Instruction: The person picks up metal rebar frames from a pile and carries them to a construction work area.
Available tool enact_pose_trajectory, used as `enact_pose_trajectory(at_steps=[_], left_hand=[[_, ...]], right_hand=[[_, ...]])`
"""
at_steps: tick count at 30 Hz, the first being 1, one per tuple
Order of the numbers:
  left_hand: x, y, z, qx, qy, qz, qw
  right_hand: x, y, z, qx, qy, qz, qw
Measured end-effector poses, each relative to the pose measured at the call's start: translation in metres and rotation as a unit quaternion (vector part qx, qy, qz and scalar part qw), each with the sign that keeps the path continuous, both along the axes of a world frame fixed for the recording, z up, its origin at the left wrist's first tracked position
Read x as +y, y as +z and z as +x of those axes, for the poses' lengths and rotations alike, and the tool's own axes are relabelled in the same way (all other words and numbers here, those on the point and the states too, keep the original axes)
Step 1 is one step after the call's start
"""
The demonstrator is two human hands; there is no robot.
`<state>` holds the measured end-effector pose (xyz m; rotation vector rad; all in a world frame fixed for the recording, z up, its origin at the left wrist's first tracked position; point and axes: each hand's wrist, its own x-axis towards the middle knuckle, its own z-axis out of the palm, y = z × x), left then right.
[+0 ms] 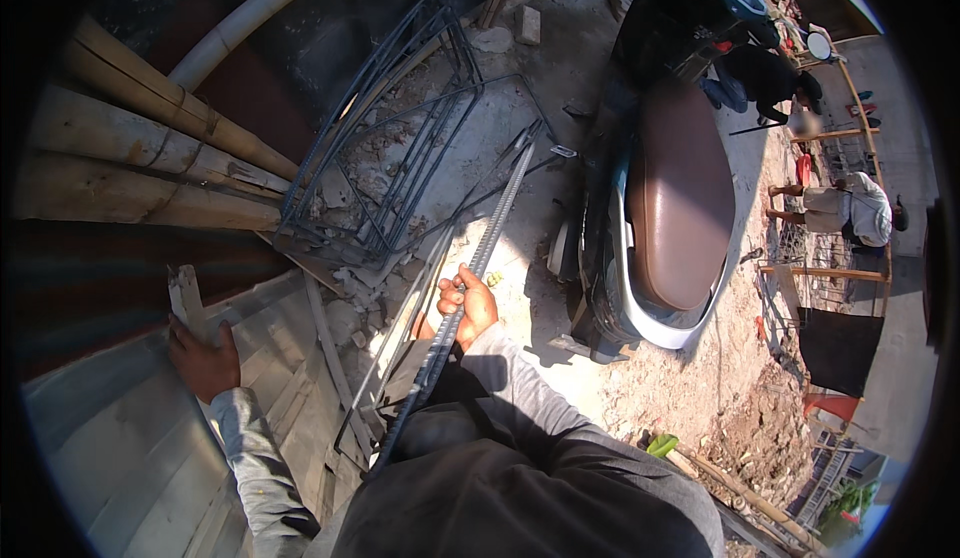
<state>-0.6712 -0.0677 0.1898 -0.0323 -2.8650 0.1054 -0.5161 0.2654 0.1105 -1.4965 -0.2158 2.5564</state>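
My right hand point(469, 308) is closed round ribbed steel rebar point(487, 243), which slants from beside my body up and away over the ground; I cannot tell whether it is one rod or more. To the left, my left hand point(205, 360) grips a pale wooden slat point(185, 296), its thumb apart from the fingers. The slat's top end sticks up past the hand, and its lower part runs down behind the wrist. Grey metal sheeting point(110, 398) lies beside and below that hand. Thinner rods point(405, 323) lie just left of the rebar.
A bent-rebar frame point(400, 148) lies ahead on rubble. Bamboo poles point(140, 148) jut in from the left. A motorbike with a brown seat point(682, 198) stands close on my right. Beyond it are one person in dark clothes point(757, 76) and another in a white shirt point(866, 208).
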Motion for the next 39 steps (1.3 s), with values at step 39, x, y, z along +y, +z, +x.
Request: enact_pose_trajectory(at_steps=[39], left_hand=[[0.043, 0.070, 0.395, -0.551, -0.293, 0.562, 0.542]], right_hand=[[-0.059, 0.042, 0.194, 0.079, -0.010, -0.186, 0.979]])
